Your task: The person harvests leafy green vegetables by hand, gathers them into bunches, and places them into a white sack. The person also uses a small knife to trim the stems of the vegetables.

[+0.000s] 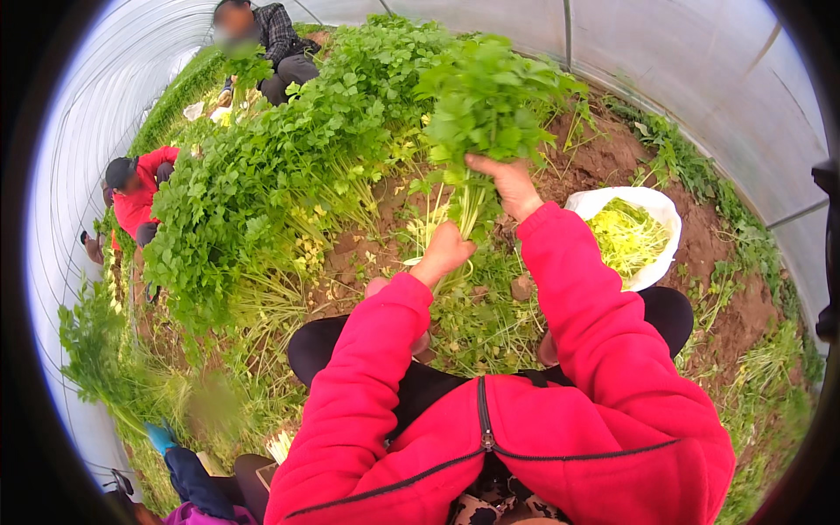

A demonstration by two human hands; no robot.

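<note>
A leafy bunch of celery (pixel 489 108) stands upright in front of me, slightly blurred at the leaves. My left hand (pixel 447 252) is closed around the lower stalks. Higher up, just below the leaves, my right hand (pixel 506 184) grips the same bunch with the thumb across its front. Pale green stalks (pixel 469 207) show between the two hands. Under the bunch, cut leaves and thin stems (pixel 485 315) litter the soil between my feet.
Dense growing celery (pixel 282 164) runs along the left. A white sack (pixel 664 220) of yellowish stems stands at right, near the plastic greenhouse wall (pixel 709 85). Several people crouch at left, including one in dark plaid (pixel 282 36). At lower left, a co-worker's blue-gloved hand (pixel 161 436) holds celery.
</note>
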